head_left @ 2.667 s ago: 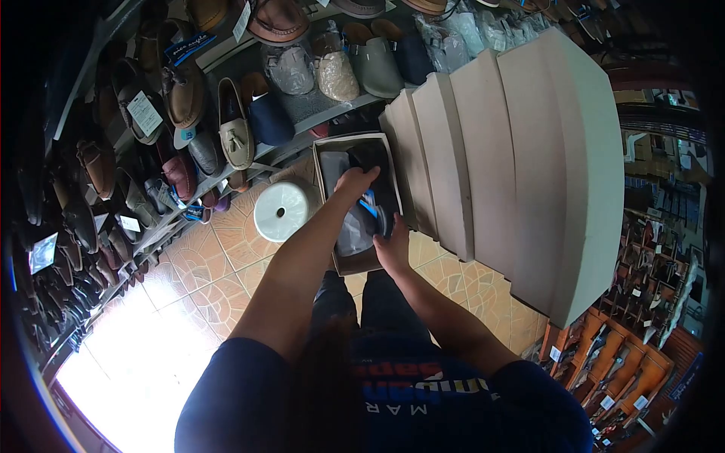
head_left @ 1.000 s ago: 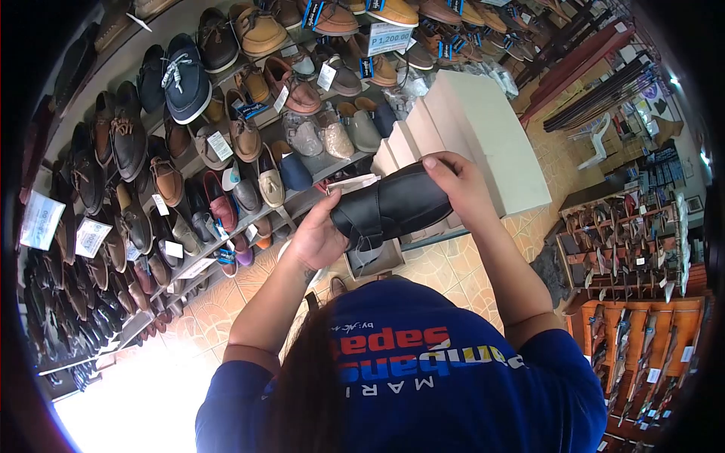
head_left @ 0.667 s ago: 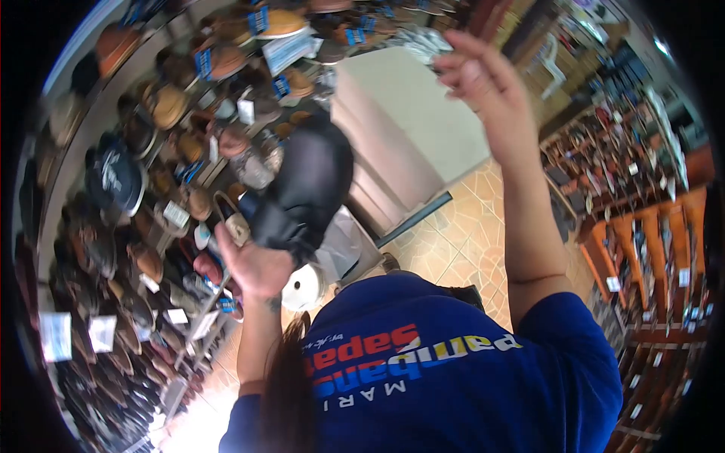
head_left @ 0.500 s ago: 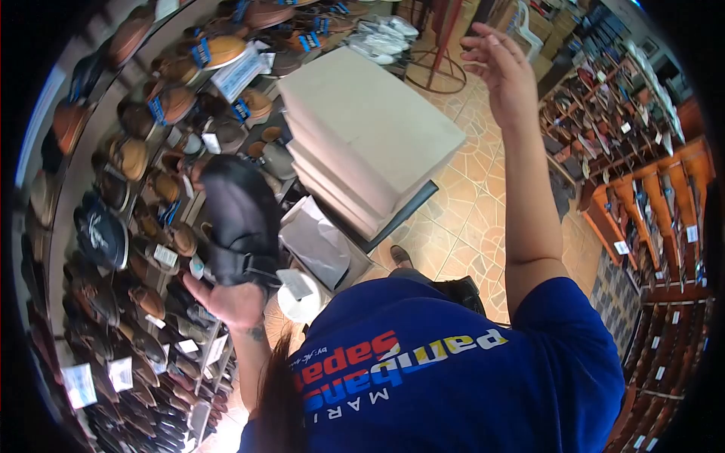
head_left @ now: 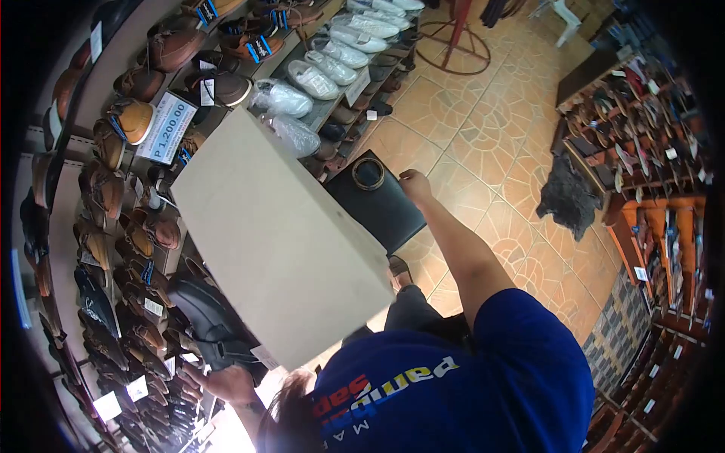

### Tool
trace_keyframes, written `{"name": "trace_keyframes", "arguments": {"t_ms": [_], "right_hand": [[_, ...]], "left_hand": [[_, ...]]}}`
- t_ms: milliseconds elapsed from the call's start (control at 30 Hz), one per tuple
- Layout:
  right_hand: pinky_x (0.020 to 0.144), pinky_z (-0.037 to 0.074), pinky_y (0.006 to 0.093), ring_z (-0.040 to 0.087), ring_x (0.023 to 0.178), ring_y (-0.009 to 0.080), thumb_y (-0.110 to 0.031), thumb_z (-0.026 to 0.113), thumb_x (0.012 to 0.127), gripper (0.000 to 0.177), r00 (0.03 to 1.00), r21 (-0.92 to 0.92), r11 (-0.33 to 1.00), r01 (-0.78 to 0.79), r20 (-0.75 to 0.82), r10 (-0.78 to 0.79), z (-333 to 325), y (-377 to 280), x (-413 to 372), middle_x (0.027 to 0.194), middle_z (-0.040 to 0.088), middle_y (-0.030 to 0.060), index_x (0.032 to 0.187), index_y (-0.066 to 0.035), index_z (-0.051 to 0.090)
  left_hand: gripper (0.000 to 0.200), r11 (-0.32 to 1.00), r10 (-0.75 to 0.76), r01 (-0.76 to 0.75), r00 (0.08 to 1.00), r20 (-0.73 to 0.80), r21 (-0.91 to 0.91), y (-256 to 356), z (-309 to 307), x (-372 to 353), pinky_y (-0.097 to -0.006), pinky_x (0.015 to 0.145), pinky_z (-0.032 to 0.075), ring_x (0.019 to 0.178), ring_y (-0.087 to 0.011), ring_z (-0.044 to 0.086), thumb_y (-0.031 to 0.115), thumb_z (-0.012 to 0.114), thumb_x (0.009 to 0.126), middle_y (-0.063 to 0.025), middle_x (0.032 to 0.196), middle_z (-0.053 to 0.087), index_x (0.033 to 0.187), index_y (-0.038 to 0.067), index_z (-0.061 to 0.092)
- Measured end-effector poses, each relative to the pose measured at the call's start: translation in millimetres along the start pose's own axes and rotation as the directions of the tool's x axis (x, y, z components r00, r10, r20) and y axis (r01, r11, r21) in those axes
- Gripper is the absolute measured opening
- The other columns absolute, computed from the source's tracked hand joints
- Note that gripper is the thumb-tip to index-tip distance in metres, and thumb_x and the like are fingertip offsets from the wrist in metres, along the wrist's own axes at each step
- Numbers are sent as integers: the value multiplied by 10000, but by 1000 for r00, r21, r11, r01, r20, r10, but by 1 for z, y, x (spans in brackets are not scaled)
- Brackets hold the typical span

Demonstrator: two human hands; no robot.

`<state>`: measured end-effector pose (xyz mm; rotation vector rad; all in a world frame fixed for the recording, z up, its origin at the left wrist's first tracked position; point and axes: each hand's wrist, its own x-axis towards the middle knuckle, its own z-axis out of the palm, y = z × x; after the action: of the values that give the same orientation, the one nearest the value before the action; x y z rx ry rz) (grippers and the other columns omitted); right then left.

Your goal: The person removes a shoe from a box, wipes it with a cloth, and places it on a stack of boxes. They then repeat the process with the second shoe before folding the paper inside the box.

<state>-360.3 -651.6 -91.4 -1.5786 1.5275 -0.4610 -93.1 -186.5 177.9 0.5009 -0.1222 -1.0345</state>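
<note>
My left hand (head_left: 229, 384) is at the lower left, closed at the heel end of a black strapped shoe (head_left: 208, 317); some of its fingers are hidden. A large beige box (head_left: 279, 241) fills the centre and covers part of the shoe's right side. My right hand (head_left: 414, 185) has its fingers curled at the right edge of a black square top (head_left: 377, 211). Whether anything is in those fingers is too small to make out. A brown ring (head_left: 368, 174) lies on the black top.
Shelves of shoes (head_left: 106, 189) rise along the left, with a price sign (head_left: 168, 128). Wrapped white shoes (head_left: 313, 79) sit beyond the box. On the tiled floor (head_left: 483, 143) are a red metal stand (head_left: 453, 49) and a dark hide-like mat (head_left: 570, 196). Wooden racks (head_left: 649, 219) line the right.
The view has shifted. The beige box now looks larger and further left, and the black top shows. My right hand has come down and its fingers have curled; my left hand and the shoe are lower.
</note>
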Motion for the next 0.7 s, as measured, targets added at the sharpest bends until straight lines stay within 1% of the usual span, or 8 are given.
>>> {"name": "trace_keyframes", "arguments": {"t_ms": [133, 200, 233, 267, 333, 433, 533, 700], "right_hand": [[839, 471, 408, 594, 947, 358, -179, 601, 764, 297, 985, -177, 972, 155, 98, -139, 57, -2, 32, 1009, 613, 205, 1029, -50, 638], [874, 455, 419, 553, 1021, 365, -204, 647, 755, 416, 978, -230, 960, 157, 172, -119, 79, -9, 46, 1090, 560, 221, 1129, -48, 555], [873, 455, 421, 550, 1023, 364, -210, 654, 753, 437, 975, -259, 949, 177, 181, -132, 89, -14, 50, 1084, 560, 223, 1140, -43, 534], [871, 455, 422, 547, 1025, 363, -217, 660, 752, 460, 971, -289, 937, 196, 189, -145, 97, -18, 53, 1077, 559, 225, 1150, -39, 513], [858, 453, 431, 542, 1015, 367, -193, 669, 738, 455, 968, -405, 884, 233, 180, -172, 111, -18, 56, 1055, 558, 225, 1120, -26, 488], [832, 450, 440, 543, 982, 374, -141, 675, 712, 436, 977, -309, 927, 212, 42, -210, 115, -16, 56, 1038, 550, 222, 1073, -16, 463], [805, 450, 437, 543, 943, 381, -47, 636, 689, 357, 954, -167, 959, 228, -160, -254, 116, -19, 58, 1010, 547, 210, 1012, -25, 486], [769, 452, 408, 549, 932, 324, -74, 588, 728, 123, 918, -413, 832, 370, 21, -397, 129, 11, 82, 900, 590, 128, 838, -57, 641]], "left_hand": [[588, 916, 396, -370, 897, -196, 158, -35, 44, 2, -400, 1091, 239, 1281, -219, 359, 449, 428, 913, -110, 1390, 390, 1344, 50, 387], [647, 742, 669, -362, 349, -657, 564, -66, 98, 28, -428, 1096, 226, 1311, -242, 312, 480, 427, 902, -128, 1434, 312, 1387, 67, 315], [728, 967, 206, -169, 958, -199, 189, -51, 80, 14, -453, 1095, 220, 1333, -272, 261, 532, 430, 879, -145, 1454, 257, 1417, 81, 237], [751, 989, 114, -99, 984, -137, 110, -44, 62, -4, -466, 1092, 221, 1327, -288, 264, 567, 422, 866, -142, 1453, 262, 1415, 85, 246], [756, 908, 410, -305, 511, -756, 286, -63, 87, 9, -472, 1088, 224, 1321, -288, 266, 577, 415, 865, -139, 1452, 260, 1414, 84, 249], [765, 935, 285, -154, 861, -420, 320, -53, 64, -13, -475, 1076, 235, 1314, -279, 276, 587, 404, 866, -126, 1445, 273, 1412, 75, 248], [759, 910, 277, -108, 877, -392, 400, -54, 65, -14, -479, 1070, 239, 1307, -256, 292, 591, 395, 868, -114, 1434, 295, 1413, 82, 252], [719, 845, 515, -323, 284, -809, 425, -76, 113, 36, -474, 1048, 281, 1274, -279, 340, 609, 376, 865, -142, 1411, 308, 1407, 144, 296]]}}
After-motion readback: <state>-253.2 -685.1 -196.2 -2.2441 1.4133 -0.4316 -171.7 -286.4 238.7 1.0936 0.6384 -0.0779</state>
